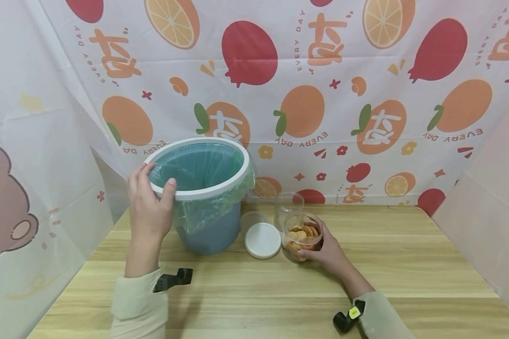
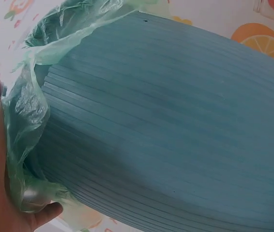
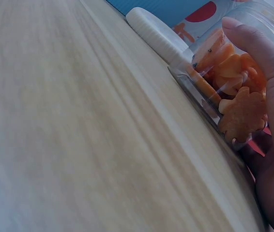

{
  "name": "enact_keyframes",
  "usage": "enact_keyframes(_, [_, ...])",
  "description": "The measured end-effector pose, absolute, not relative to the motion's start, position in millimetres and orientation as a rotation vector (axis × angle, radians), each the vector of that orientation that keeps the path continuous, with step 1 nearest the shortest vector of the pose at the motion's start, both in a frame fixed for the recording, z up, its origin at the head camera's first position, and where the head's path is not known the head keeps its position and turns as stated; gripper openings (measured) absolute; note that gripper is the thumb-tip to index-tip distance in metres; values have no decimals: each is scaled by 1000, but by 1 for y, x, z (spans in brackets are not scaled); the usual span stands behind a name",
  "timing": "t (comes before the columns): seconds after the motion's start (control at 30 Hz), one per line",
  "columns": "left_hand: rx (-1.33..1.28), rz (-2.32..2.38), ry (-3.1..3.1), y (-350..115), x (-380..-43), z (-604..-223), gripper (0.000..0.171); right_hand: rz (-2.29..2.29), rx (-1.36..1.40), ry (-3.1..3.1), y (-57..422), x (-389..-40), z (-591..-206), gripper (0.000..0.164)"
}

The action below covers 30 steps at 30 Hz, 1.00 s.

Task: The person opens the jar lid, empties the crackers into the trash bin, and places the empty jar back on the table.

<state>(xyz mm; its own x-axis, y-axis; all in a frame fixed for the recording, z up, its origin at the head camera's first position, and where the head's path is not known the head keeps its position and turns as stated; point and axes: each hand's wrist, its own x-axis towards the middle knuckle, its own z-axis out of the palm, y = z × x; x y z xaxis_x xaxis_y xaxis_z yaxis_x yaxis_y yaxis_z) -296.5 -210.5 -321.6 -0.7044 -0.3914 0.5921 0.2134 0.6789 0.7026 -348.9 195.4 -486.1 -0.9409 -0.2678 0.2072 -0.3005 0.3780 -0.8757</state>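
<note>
A blue-grey trash bin with a white rim and a green plastic liner stands on the left of the table. My left hand grips the near left part of its rim, thumb and fingers spread along it. In the left wrist view the ribbed bin wall fills most of the frame. My right hand holds a clear jar of orange-brown cookies from its right side, low at the tabletop. Beside the jar lies a round white lid.
Behind the cookie jar stands another clear jar, partly hidden by it. The wooden table meets a fruit-printed cloth at the back. Pale cloth hangs on both sides.
</note>
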Motion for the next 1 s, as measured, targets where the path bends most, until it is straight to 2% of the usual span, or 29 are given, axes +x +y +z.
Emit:
enact_keyframes(0.43, [230, -992, -2113, -205, -296, -323, 68, 1648, 521, -2590, 194, -348, -484, 99])
enact_keyframes(1.0, [184, -1069, -2067, -205, -298, -326, 67, 1626, 517, -2591, 194, -348, -484, 100])
